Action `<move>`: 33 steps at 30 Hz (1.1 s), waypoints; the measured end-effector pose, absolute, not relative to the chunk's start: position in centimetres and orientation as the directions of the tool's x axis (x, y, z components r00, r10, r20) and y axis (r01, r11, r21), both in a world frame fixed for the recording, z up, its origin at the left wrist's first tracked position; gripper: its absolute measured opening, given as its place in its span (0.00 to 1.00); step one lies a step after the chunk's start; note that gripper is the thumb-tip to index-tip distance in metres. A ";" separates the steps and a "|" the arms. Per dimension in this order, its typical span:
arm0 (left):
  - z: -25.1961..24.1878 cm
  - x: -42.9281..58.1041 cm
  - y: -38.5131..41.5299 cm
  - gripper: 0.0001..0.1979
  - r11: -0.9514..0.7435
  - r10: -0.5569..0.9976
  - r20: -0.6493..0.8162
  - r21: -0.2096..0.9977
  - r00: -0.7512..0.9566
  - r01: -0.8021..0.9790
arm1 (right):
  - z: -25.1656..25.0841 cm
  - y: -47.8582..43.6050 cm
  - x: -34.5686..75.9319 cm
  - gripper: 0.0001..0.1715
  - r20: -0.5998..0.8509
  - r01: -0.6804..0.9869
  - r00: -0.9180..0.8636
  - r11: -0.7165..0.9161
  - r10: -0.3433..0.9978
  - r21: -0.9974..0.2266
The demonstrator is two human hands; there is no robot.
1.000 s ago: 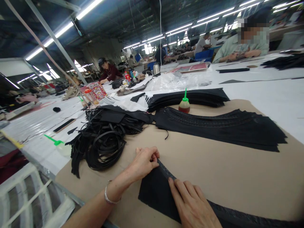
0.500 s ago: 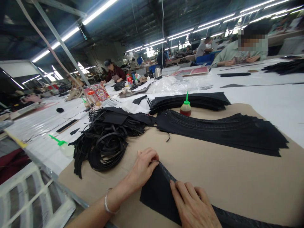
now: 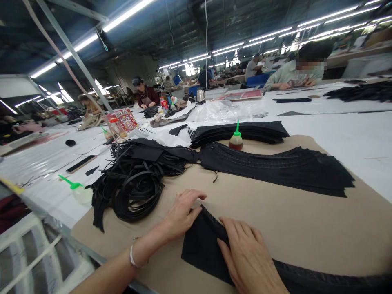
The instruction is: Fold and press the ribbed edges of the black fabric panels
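A black curved panel [image 3: 202, 253] of leather or fabric lies on the tan board in front of me, a dark band running along its curved far edge. At its upper left corner is my left hand [image 3: 183, 212], thumb by the corner and index finger lifted apart from it. My right hand [image 3: 249, 251] straddles the curved edge farther right, with the thumb on the near face and the fingers along the band. It covers the panel's middle. Beyond, similar black panels [image 3: 275, 167] lie fanned in an overlapping row.
Coiled black strips [image 3: 137, 196] heap up left of my hands. A squeeze bottle [image 3: 235, 141] with a green nozzle stands by a stack of black pieces [image 3: 239, 132]; another bottle [image 3: 81, 192] is at left. A white slatted chair [image 3: 27, 253] stands beside the table. Co-workers sit farther back.
My left index finger has lifted away from the panel's corner, opening the earlier pinch. My right hand's fingers have shifted over the edge, with its thumb now apart. The view has turned slightly right.
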State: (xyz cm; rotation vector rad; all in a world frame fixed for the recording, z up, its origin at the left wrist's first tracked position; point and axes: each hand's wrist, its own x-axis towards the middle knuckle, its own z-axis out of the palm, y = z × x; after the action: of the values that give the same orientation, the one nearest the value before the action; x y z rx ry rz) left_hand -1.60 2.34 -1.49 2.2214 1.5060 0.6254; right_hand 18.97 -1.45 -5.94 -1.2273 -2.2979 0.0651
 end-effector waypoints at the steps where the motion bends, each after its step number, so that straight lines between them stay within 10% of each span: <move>1: -1.0 -1.5 2.9 0.18 -0.367 0.923 0.113 0.537 0.367 0.759 | -5.7 -1.2 18.6 0.20 0.402 0.770 -0.425 0.558 0.811 -0.310; 8: 0.9 -1.1 5.5 0.13 -0.497 0.801 -0.121 0.413 0.586 0.764 | -4.0 1.0 16.6 0.11 0.156 0.814 -0.344 0.377 0.926 -0.442; 20: -0.6 -2.0 5.8 0.10 -0.529 0.796 -0.055 0.419 0.603 0.738 | -5.2 0.7 16.4 0.13 0.173 0.678 -0.349 0.376 0.921 -0.632; 33: -1.3 -4.0 4.1 0.21 -0.724 0.689 0.076 0.129 0.721 0.678 | -7.4 -0.5 16.8 0.24 0.404 0.711 -0.555 0.667 0.727 -0.224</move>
State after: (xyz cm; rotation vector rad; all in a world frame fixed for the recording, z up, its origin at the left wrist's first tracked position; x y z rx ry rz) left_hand -3.97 4.09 -1.29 2.8282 1.1262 0.1813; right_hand 16.77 -0.54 -7.36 -1.1178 -2.4169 0.0473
